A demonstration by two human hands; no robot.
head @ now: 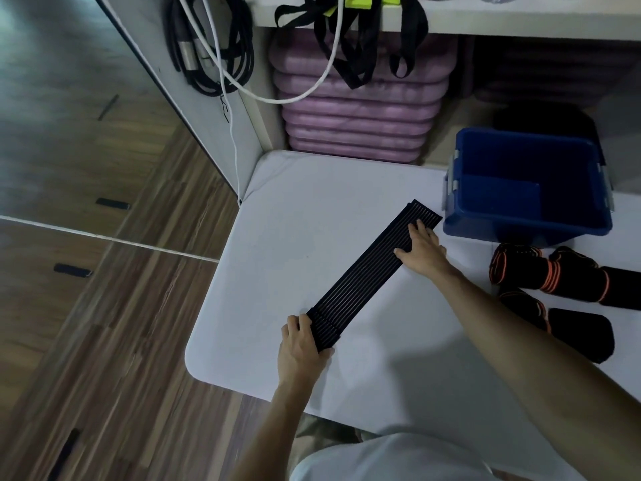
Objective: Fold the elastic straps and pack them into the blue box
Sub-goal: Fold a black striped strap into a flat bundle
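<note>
White rounded-corner surface (277, 216) carries everything. Blue plastic box (527, 189), grey side latches, stands at its far right edge. Long black ribbed elastic strap (367, 272) lies flat, stretched diagonally, far end just beside the box. Rolled black straps with orange edging (541, 276) lie near the box's front. Left hand (301, 345): grip curled round the strap's near end. Right hand (421, 249): fingers straight, pressing the strap near its far end. No readable writing anywhere.
</note>
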